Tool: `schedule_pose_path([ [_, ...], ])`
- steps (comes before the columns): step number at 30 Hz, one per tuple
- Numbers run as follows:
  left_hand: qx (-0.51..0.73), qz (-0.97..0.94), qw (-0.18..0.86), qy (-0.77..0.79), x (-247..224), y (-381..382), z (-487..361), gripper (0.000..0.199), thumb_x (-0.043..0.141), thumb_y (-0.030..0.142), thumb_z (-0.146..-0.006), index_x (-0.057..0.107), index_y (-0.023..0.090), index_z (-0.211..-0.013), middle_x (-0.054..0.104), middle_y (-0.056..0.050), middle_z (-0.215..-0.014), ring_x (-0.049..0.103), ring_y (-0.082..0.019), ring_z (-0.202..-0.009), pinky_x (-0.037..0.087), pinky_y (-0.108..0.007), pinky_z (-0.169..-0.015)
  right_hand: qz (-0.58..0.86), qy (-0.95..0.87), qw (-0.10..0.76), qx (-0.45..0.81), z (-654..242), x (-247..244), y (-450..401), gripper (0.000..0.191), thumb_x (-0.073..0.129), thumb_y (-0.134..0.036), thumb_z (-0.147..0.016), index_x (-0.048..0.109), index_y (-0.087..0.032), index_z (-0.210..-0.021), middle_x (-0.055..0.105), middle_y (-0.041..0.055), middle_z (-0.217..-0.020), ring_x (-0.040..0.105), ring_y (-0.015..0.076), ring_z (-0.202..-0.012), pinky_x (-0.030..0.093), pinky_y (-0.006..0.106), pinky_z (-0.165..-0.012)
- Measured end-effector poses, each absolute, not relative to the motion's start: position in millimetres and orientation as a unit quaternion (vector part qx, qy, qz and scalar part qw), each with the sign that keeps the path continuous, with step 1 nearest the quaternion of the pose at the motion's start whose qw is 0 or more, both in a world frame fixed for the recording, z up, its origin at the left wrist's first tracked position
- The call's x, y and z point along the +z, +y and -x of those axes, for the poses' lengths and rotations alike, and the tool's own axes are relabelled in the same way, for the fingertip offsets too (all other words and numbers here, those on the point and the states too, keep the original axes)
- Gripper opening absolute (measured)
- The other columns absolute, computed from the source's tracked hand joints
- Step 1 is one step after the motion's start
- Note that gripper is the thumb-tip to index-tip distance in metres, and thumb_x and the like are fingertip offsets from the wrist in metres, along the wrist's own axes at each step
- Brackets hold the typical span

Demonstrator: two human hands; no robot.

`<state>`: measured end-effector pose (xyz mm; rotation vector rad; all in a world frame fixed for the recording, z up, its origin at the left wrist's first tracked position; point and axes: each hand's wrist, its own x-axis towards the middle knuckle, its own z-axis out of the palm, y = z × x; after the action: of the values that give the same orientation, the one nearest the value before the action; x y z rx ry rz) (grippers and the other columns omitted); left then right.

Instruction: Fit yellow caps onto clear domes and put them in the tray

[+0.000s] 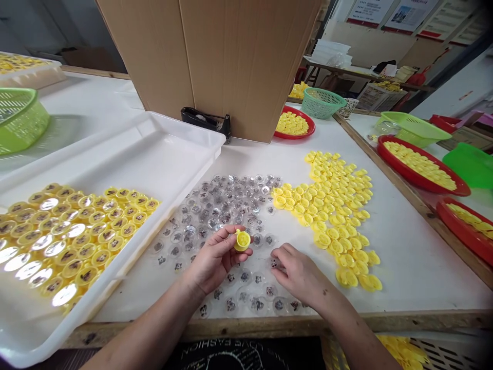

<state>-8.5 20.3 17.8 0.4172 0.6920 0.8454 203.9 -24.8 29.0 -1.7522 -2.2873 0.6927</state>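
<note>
My left hand [220, 257] is closed on a small round yellow plastic cap [242, 240] with a tab, its hollow side facing up. Just to its right, my right hand [296, 271] pinches a clear round disc [275, 262] bearing a tiny printed figure, partly covered by the fingers. Many similar clear discs [227, 205] lie scattered on the white table around and beneath both hands. On the right spreads a heap of loose yellow caps [339, 200]. A white tray [185, 134] at left contains rows of yellow caps with printed discs in them [87, 254].
A tall cardboard box [227, 67] stands behind the discs, a black tape dispenser [204, 121] at its base. Red plates of yellow caps [419, 164] sit at right beyond a wooden strip [416, 205]. Green baskets [323, 103] stand on both sides.
</note>
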Motion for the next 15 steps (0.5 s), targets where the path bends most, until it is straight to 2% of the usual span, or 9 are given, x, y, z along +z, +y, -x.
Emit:
schedule_pose_path([
  [3,0.39,-0.209,0.833,0.332,14.9,18.1,8.3,0.024,0.059,0.02,-0.086,0.053,0.014,-0.108,0.062,-0.015,-0.101,0.065,-0.019,-0.075,0.053,-0.02,-0.062,0.55,-0.784,0.175,0.23,-200.8,38.6,-22.7,0.023,0.054,-0.007,-0.082,0.053,-0.017,-0.103,0.055,0.0072,-0.097,0.057,0.0182,-0.076,0.05,0.033,-0.068],
  [7,0.382,-0.207,0.843,0.317,11.6,14.6,5.5,0.03,0.061,0.021,-0.085,0.055,0.012,-0.113,0.063,-0.011,-0.093,0.065,-0.019,-0.078,0.054,-0.019,-0.066,0.461,-0.8,0.316,0.22,-187.0,53.1,-15.5,0.031,0.054,-0.006,-0.084,0.053,-0.02,-0.112,0.056,0.0057,-0.1,0.056,0.0162,-0.082,0.051,0.03,-0.072],
  [12,0.387,-0.215,0.851,0.283,8.6,12.5,2.4,0.027,0.066,0.023,-0.084,0.061,0.011,-0.107,0.062,-0.01,-0.095,0.063,-0.014,-0.076,0.054,-0.018,-0.067,0.43,-0.809,0.328,0.229,-172.3,54.7,-6.0,0.036,0.052,-0.003,-0.084,0.054,-0.019,-0.116,0.056,0.0069,-0.109,0.056,0.0172,-0.097,0.05,0.03,-0.084],
  [15,0.396,-0.231,0.846,0.272,8.0,11.5,1.9,0.026,0.069,0.024,-0.082,0.062,0.012,-0.103,0.062,-0.007,-0.092,0.06,-0.011,-0.075,0.053,-0.018,-0.068,0.43,-0.811,0.325,0.226,-170.4,53.7,-4.0,0.035,0.054,-0.005,-0.085,0.055,-0.018,-0.118,0.057,0.007,-0.11,0.057,0.0166,-0.096,0.051,0.029,-0.083],
])
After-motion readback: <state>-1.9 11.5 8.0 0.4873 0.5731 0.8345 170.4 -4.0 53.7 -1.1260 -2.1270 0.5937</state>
